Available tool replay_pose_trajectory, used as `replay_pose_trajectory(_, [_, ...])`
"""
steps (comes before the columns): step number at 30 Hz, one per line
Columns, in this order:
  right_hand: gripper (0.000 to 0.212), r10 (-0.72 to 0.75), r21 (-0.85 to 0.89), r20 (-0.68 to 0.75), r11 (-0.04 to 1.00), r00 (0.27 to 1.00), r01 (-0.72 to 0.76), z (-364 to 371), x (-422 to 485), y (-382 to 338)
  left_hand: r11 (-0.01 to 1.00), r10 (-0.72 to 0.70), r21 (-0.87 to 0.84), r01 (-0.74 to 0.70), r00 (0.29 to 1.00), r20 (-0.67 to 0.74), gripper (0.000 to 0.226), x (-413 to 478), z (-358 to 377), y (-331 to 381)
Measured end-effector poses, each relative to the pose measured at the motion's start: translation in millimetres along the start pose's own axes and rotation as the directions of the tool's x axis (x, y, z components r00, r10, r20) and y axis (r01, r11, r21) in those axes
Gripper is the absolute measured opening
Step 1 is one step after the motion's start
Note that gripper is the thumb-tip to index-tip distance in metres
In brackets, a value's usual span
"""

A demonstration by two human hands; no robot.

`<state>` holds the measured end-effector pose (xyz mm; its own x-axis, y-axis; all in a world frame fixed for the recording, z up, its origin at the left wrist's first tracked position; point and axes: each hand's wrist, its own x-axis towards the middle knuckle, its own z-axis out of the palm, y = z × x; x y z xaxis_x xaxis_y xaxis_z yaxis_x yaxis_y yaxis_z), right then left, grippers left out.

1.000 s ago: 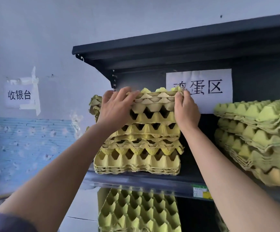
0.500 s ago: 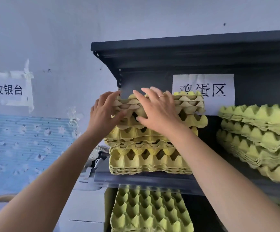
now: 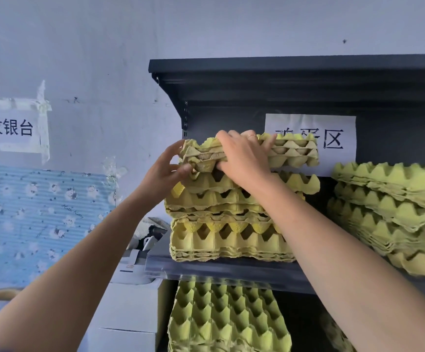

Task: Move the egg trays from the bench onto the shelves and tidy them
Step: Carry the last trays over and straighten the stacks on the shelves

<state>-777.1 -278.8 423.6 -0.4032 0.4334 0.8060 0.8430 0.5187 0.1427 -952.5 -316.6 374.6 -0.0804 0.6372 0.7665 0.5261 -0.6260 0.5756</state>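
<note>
The fingers (image 3: pixel 262 146) of the right hand (image 3: pixel 244 161) lay close together over the upper face of the top trays (image 3: pixel 292 153). They curled down into the cups while the thumb tucked under the front edge, so the hand clamped the thin bundle from above and below. A ring showed on one finger. The fingers (image 3: pixel 174 149) of the left hand (image 3: pixel 164 174) were spread. The forefinger reached onto the bundle's left corner and the thumb pressed up from beneath it, pinching that corner. Held at corner and front edge like this, the bundle could probably be slid or turned as one piece rather than peeling apart.

The top trays sat on the stack (image 3: pixel 231 240), but their edges did not line up with the layers beneath, and the whole pile looked uneven. The grip therefore seemed meant for squaring the bundle over the rest, which is the tidying part of the job.

The stack stood at the left end of the shelf (image 3: pixel 231 274), close to its front lip and under the dark board (image 3: pixel 282 69) above. Behind it, a paper sign (image 3: pixel 333 138) on the back panel was partly hidden by the trays. A second pile (image 3: pixel 389 199) stood to the right, a dark gap apart and sagging forward. More trays (image 3: pixel 226 318) leaned on edge below the shelf. To the left, the wall (image 3: pixel 104 47) carried another taped label (image 3: pixel 10 125) and a blue patterned sheet (image 3: pixel 28 219), with a white box (image 3: pixel 130 313) beneath.
</note>
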Motion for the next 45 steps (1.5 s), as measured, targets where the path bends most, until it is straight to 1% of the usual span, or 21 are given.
replay_pose_trajectory(3, [0.04, -0.017, 0.016, -0.095, 1.0, 0.995, 0.019, -2, 0, 16, 0.998, -0.004, -0.063, -0.003, 0.994, -0.108, 0.038, 4, 0, -1])
replay_pose_trajectory(5, [0.041, -0.035, 0.068, -0.156, 0.997, 0.987, 0.046, -3, 3, 32, 0.998, 0.014, 0.057, -0.005, 0.987, -0.162, 0.043, 12, 2, -2])
replay_pose_trajectory(7, [0.041, -0.07, 0.176, -0.218, 0.978, 0.973, 0.11, -2, 5, 52, 0.972, 0.049, 0.233, -0.011, 0.986, -0.158, 0.053, 20, 8, 0])
replay_pose_trajectory(9, [0.041, -0.083, 0.283, -0.283, 0.945, 0.956, 0.166, 0, 7, 76, 0.906, 0.132, 0.418, -0.064, 0.982, -0.137, 0.061, 26, 16, 6])
replay_pose_trajectory(11, [0.041, -0.054, 0.352, -0.316, 0.92, 0.947, 0.17, 5, 5, 98, 0.809, 0.226, 0.581, -0.089, 0.959, -0.169, 0.067, 30, 22, 10])
replay_pose_trajectory(13, [0.04, -0.013, 0.395, -0.294, 0.909, 0.956, 0.134, 11, -2, 117, 0.724, 0.29, 0.687, -0.069, 0.934, -0.211, 0.067, 33, 29, 16])
replay_pose_trajectory(15, [0.039, 0.01, 0.422, -0.254, 0.901, 0.967, 0.101, 18, -10, 133, 0.655, 0.31, 0.752, -0.075, 0.934, -0.177, 0.063, 36, 39, 21])
replay_pose_trajectory(18, [0.042, 0.052, 0.462, -0.183, 0.886, 0.982, 0.039, 27, -16, 152, 0.609, 0.279, 0.786, -0.111, 0.957, -0.081, 0.058, 40, 55, 27])
replay_pose_trajectory(21, [0.036, 0.116, 0.481, 0.008, 0.871, 0.993, -0.105, 28, -18, 161, 0.596, 0.211, 0.794, -0.117, 0.977, -0.014, 0.049, 42, 70, 26])
replay_pose_trajectory(23, [0.035, 0.127, 0.497, 0.111, 0.852, 0.986, -0.165, 28, -21, 165, 0.603, 0.189, 0.79, -0.108, 0.982, -0.011, 0.045, 42, 77, 24])
replay_pose_trajectory(25, [0.037, 0.112, 0.513, 0.16, 0.839, 0.981, -0.18, 29, -20, 163, 0.606, 0.184, 0.789, -0.098, 0.983, -0.02, 0.045, 41, 74, 22])
replay_pose_trajectory(27, [0.046, 0.103, 0.541, 0.189, 0.819, 0.976, -0.192, 28, -22, 164, 0.604, 0.176, 0.79, -0.102, 0.984, -0.007, 0.047, 41, 73, 21])
replay_pose_trajectory(29, [0.053, 0.131, 0.619, 0.119, 0.766, 0.984, -0.177, 23, -24, 159, 0.609, 0.171, 0.784, -0.118, 0.985, 0.015, 0.051, 40, 71, 20])
replay_pose_trajectory(32, [0.049, 0.184, 0.718, -0.151, 0.696, 0.971, -0.02, 4, -30, 139, 0.639, 0.164, 0.76, -0.118, 0.986, 0.016, 0.068, 37, 62, 19])
replay_pose_trajectory(34, [0.046, 0.091, 0.653, -0.264, 0.749, 0.96, 0.108, -9, -30, 124, 0.662, 0.151, 0.744, -0.091, 0.988, -0.014, 0.09, 35, 52, 18])
replay_pose_trajectory(35, [0.046, -0.001, 0.55, -0.257, 0.822, 0.966, 0.147, -13, -29, 116, 0.671, 0.135, 0.737, -0.073, 0.991, -0.024, 0.097, 34, 47, 18])
replay_pose_trajectory(37, [0.055, -0.162, 0.227, -0.093, 0.957, 0.982, 0.179, -17, -27, 100, 0.661, 0.085, 0.749, -0.036, 0.996, -0.028, 0.091, 34, 39, 19])
replay_pose_trajectory(39, [0.075, -0.205, -0.027, 0.1, 0.978, 0.974, 0.209, -16, -24, 86, 0.611, 0.033, 0.791, -0.02, 0.999, -0.001, 0.077, 34, 31, 18])
replay_pose_trajectory(40, [0.081, -0.199, -0.088, 0.148, 0.973, 0.969, 0.214, -15, -21, 81, 0.577, 0.018, 0.816, -0.02, 1.0, 0.012, 0.073, 34, 27, 18])
replay_pose_trajectory(42, [0.082, -0.159, -0.125, 0.181, 0.975, 0.971, 0.183, -16, -16, 75, 0.501, 0.006, 0.865, -0.037, 0.999, 0.04, 0.069, 35, 22, 19])
replay_pose_trajectory(45, [0.059, -0.135, -0.118, 0.133, 0.981, 0.982, 0.151, -17, -10, 68, 0.417, 0.046, 0.906, -0.066, 0.998, 0.051, 0.063, 38, 21, 22])
